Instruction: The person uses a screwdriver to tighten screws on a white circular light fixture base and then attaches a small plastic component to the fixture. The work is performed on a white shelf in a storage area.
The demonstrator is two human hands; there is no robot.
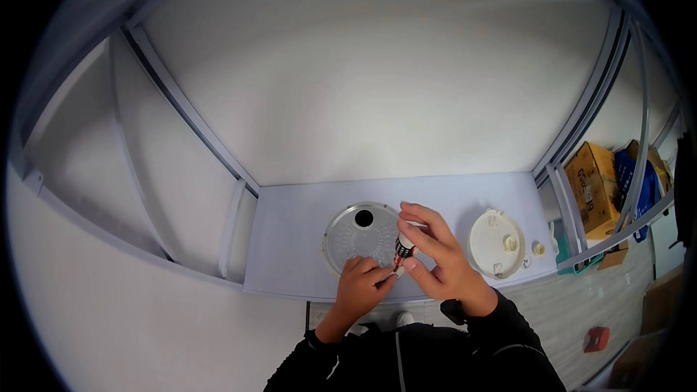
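A round grey disc [353,238] with a shiny rim and a dark round hole lies on the pale table. At its near right edge my left hand [360,284] is closed, fingertips pinched together; what they hold, if anything, is too small to make out. My right hand [443,258] grips a short black and red hand tool with a white top [404,247], tilted with its lower end down at my left fingertips. The tool looks like a stubby screwdriver, but its tip is hard to see.
A round cream-white cover [488,254] lies on the table [287,239] at the right, a small yellowish round piece [511,243] on it. Another such piece [538,248] sits beside it. Frame posts flank the table; cardboard boxes [592,185] stand far right. A red object [597,339] lies on the floor.
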